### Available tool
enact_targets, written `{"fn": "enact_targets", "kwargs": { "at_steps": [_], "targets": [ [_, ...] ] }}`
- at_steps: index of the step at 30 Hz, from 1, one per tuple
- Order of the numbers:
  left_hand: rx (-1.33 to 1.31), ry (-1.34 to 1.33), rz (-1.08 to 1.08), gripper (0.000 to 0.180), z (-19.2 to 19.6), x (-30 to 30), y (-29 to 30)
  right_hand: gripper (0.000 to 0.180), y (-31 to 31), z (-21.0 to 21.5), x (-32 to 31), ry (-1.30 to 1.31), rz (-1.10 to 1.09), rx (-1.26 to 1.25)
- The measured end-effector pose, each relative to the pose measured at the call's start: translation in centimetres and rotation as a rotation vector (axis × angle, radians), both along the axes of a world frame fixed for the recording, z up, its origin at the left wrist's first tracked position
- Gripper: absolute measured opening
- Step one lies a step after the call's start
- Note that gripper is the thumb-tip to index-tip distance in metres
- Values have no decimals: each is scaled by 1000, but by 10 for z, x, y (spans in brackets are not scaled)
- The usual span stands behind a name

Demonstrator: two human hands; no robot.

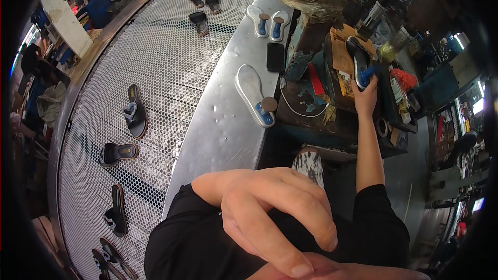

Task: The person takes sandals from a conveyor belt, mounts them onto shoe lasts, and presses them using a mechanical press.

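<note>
My left hand [280, 202] is raised close to the camera, its fingers loosely bent, pointing down and a little apart. Nothing shows between them; the palm is hidden. My right arm reaches forward to a machine at the right. There my right hand [366, 96] is closed around the heel end of a sole-shaped metal form with a blue handle [367, 75]. A black sandal sole [357, 52] lies along that form, toe end pointing away from me. A similar silver sole-shaped form [249, 85] with a brown round knob lies on the metal ledge to the left.
Two more silver sole forms [268, 23] and a black phone [276, 57] rest on the metal ledge [212, 129]. Left of it, a perforated metal conveyor [171, 72] carries several black sandals [137, 116]. A roll of tape [382, 126] sits below the machine.
</note>
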State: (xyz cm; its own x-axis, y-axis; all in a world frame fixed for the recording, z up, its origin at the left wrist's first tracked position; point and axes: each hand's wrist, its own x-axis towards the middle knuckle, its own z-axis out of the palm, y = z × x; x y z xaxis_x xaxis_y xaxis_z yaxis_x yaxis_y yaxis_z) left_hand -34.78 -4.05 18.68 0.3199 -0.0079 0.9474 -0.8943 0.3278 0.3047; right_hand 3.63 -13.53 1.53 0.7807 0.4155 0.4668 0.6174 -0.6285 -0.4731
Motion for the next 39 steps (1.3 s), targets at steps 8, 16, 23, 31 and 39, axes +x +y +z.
{"fn": "enact_targets", "kwargs": {
  "at_steps": [8,16,23,31,39],
  "targets": [
    [-178,-179,5,24,-22,12,-20,82,1,5,0,-2,15,3],
    [-130,-187,-42,27,-22,15,-17,82,-3,4,1,-2,5,18],
    [-114,-206,-30,29,-29,17,-18,84,-3,2,-1,12,4,-3],
    [-113,-195,-26,29,-33,18,-19,84,-5,-1,-1,16,5,-13],
    [-133,-243,-36,30,-28,21,-23,85,-6,0,6,-49,2,15]
  ]
}}
